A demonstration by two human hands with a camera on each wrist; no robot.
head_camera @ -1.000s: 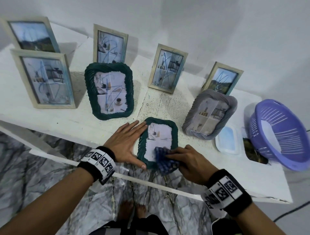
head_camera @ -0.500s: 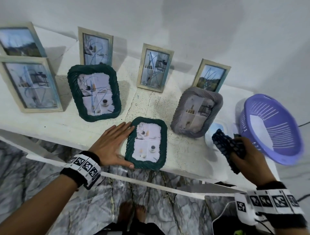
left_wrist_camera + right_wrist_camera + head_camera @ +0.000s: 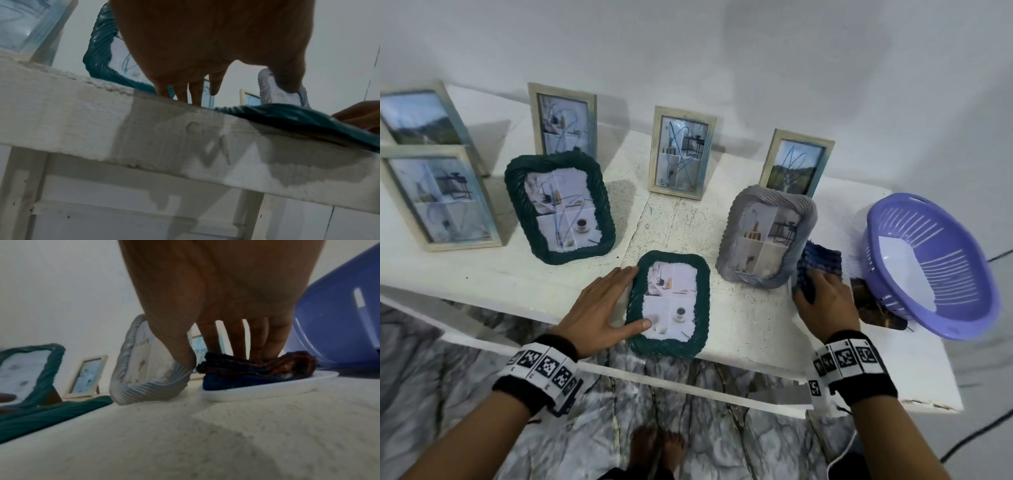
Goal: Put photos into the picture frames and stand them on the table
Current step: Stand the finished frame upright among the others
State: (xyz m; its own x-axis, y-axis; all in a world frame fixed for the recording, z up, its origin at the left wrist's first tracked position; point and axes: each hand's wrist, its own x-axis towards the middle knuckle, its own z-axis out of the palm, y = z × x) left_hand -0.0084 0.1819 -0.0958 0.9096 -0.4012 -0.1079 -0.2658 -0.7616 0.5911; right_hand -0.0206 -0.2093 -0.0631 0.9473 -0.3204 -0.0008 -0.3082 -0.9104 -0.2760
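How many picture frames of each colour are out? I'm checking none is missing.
Pale wooden frames: 5
Dark green frames: 2
Grey frame: 1
Total: 8

White table (image 3: 739,329), standing frames, flat green frame (image 3: 669,305), purple basket (image 3: 931,267)

The right hand (image 3: 825,301) now presses the dark blue cloth (image 3: 820,265) onto the white dish (image 3: 267,386) beneath its fingers, no longer holding it aloft.
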